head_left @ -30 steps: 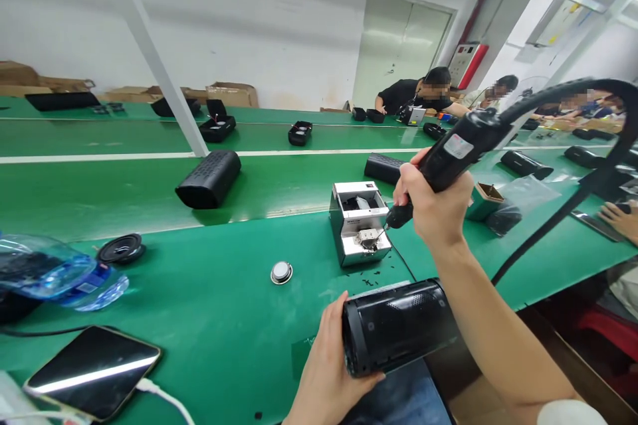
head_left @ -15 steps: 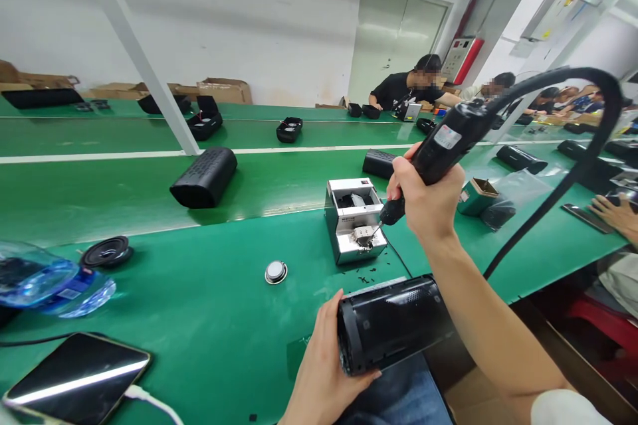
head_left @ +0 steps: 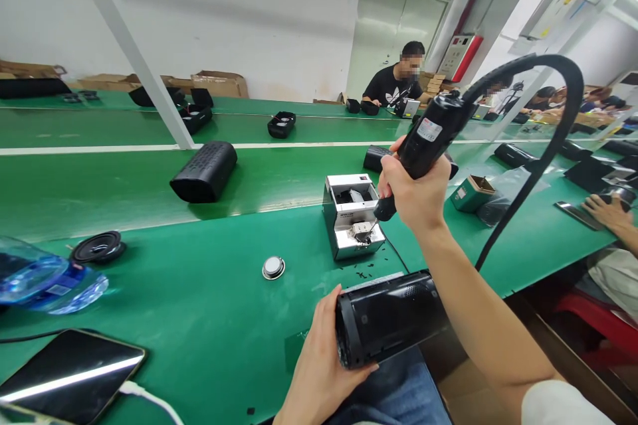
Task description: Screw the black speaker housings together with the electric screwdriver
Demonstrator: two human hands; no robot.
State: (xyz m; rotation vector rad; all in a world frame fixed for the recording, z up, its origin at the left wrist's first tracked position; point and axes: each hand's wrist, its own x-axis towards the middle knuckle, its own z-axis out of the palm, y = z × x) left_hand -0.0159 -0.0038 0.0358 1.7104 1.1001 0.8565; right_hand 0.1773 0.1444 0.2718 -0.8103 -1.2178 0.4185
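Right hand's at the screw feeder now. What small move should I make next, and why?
Probably lift the electric screwdriver out of the screw feeder and bring it toward the black speaker body: the right hand has the bit down at the feeder, and the left hand is holding the speaker body close by.
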